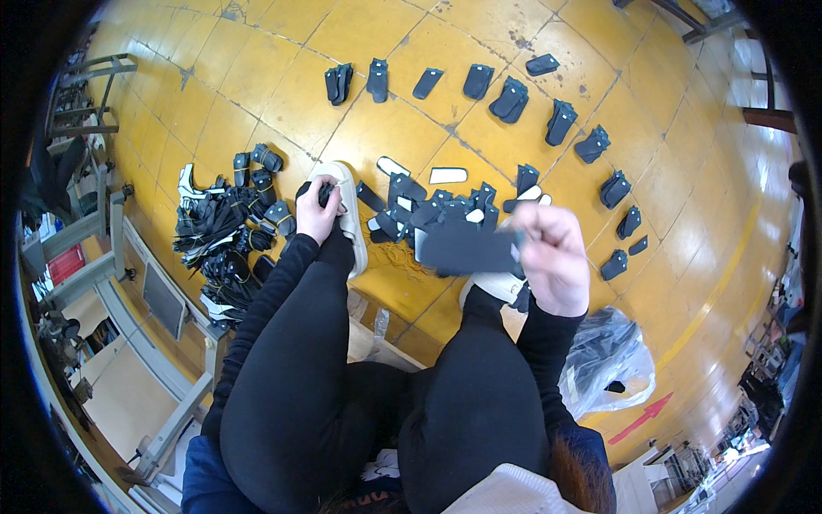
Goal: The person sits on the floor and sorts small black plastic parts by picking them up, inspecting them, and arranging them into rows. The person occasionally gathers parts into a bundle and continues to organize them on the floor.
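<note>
In front of my right knee, my right hand (552,257) pinches one end of a flat black piece (469,249) with rounded corners and a pale far edge. My left hand (321,212) rests by my left shoe (349,197). Its fingers are curled round something dark that I cannot make out. Between my feet lies a loose heap of similar black pieces (441,208), a few with their white side up. One white-faced piece (449,176) lies flat just beyond the heap.
Small stacks of black pieces (509,100) form an arc on the yellow tiled floor. Left of my foot is a pile of black bundles (218,227), some banded. A clear plastic bag (608,360) stands by my right leg, and a metal frame (141,300) at left.
</note>
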`<state>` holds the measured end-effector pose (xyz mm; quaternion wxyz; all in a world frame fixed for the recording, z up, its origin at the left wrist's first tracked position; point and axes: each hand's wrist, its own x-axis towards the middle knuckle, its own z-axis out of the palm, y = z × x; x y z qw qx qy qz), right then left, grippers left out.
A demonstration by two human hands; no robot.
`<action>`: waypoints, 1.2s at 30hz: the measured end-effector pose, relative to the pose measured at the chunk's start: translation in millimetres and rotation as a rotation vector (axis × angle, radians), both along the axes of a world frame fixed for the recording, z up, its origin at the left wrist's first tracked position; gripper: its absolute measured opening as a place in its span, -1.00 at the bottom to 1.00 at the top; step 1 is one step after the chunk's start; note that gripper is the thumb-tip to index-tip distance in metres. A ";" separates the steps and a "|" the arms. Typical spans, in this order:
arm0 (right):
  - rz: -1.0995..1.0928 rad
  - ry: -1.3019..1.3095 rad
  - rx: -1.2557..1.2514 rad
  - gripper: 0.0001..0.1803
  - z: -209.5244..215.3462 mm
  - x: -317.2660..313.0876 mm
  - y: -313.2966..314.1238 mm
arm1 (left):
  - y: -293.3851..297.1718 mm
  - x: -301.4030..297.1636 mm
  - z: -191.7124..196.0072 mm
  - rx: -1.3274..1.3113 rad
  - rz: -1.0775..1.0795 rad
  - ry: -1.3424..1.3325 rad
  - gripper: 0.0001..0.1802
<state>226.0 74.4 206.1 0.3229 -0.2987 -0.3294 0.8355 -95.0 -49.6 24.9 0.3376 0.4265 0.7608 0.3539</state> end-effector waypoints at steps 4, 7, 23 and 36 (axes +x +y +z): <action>0.451 1.146 0.355 -0.83 -24.3 -4.5 20.1 | 5.6 2.2 0.6 0.001 -0.023 -0.002 -0.91; 0.597 1.408 0.490 -0.80 -19.1 -7.9 19.7 | 2.7 1.2 1.3 -0.019 -0.012 0.005 -0.91; 0.716 1.225 0.632 -0.81 -7.5 1.5 7.6 | 3.7 1.0 1.2 -0.029 -0.012 -0.002 -0.92; 0.425 0.737 0.388 -0.77 -30.1 3.2 6.2 | 5.6 3.7 1.2 -0.029 -0.021 -0.024 -0.91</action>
